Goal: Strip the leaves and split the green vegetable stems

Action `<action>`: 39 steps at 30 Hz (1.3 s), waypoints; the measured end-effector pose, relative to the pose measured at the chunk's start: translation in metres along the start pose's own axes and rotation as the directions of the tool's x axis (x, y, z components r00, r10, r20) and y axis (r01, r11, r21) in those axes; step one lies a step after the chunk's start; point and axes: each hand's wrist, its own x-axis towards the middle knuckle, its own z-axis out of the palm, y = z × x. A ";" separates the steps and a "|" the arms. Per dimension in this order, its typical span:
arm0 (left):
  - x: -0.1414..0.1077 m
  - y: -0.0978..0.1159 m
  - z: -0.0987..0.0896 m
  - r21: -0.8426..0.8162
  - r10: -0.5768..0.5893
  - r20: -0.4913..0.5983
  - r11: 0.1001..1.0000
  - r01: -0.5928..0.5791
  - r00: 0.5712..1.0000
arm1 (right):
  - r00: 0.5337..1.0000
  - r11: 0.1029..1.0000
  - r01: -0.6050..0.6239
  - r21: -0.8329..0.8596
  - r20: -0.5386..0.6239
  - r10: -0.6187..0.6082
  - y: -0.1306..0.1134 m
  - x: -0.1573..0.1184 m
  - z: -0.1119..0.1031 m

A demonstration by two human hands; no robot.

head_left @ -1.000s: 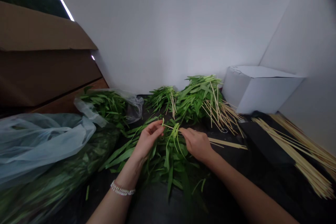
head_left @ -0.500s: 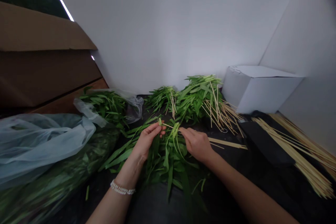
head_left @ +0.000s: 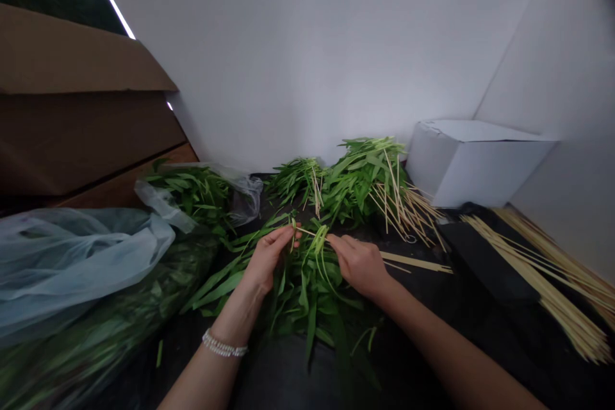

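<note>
My left hand [head_left: 270, 255] pinches a green stem at the tip of a thin wooden skewer [head_left: 306, 231]. The skewer runs across to my right hand [head_left: 361, 262], whose closed fingers hold it. Folded light green stems [head_left: 318, 242] are threaded on the skewer beside my right fingertips, and their long leaves hang below. More loose green leaves [head_left: 218, 291] lie under and around my left hand.
Leafy bundles on skewers [head_left: 365, 173] lie at the back. Bare skewers [head_left: 552, 295] and a black block [head_left: 490, 262] are at the right, before a white box [head_left: 485, 166]. Plastic bags of greens [head_left: 81, 269] and a cardboard box [head_left: 86, 134] stand left.
The stem in my left fingers has shifted slightly along the skewer tip. Both hands have otherwise hardly moved.
</note>
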 end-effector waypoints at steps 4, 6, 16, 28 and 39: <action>0.001 0.000 -0.001 -0.009 -0.006 -0.023 1.000 0.005 1.000 | 1.000 1.000 -0.010 -0.006 -0.008 0.010 0.000 0.000 0.000; 0.001 0.000 -0.001 -0.004 -0.009 -0.021 1.000 0.009 1.000 | 1.000 1.000 -0.016 -0.012 0.003 0.016 0.000 0.000 0.000; 0.000 0.000 -0.001 -0.024 -0.014 -0.015 1.000 0.013 1.000 | 0.999 0.999 -0.021 -0.025 0.028 0.021 0.000 0.000 0.001; 0.001 0.000 -0.001 -0.024 -0.006 -0.024 1.000 0.005 1.000 | 1.000 0.999 -0.021 -0.026 0.019 0.022 0.000 0.000 0.000; -0.001 0.002 0.000 -0.020 -0.016 -0.022 1.000 0.015 1.000 | 0.999 0.999 -0.024 -0.028 0.034 0.024 -0.001 0.000 -0.001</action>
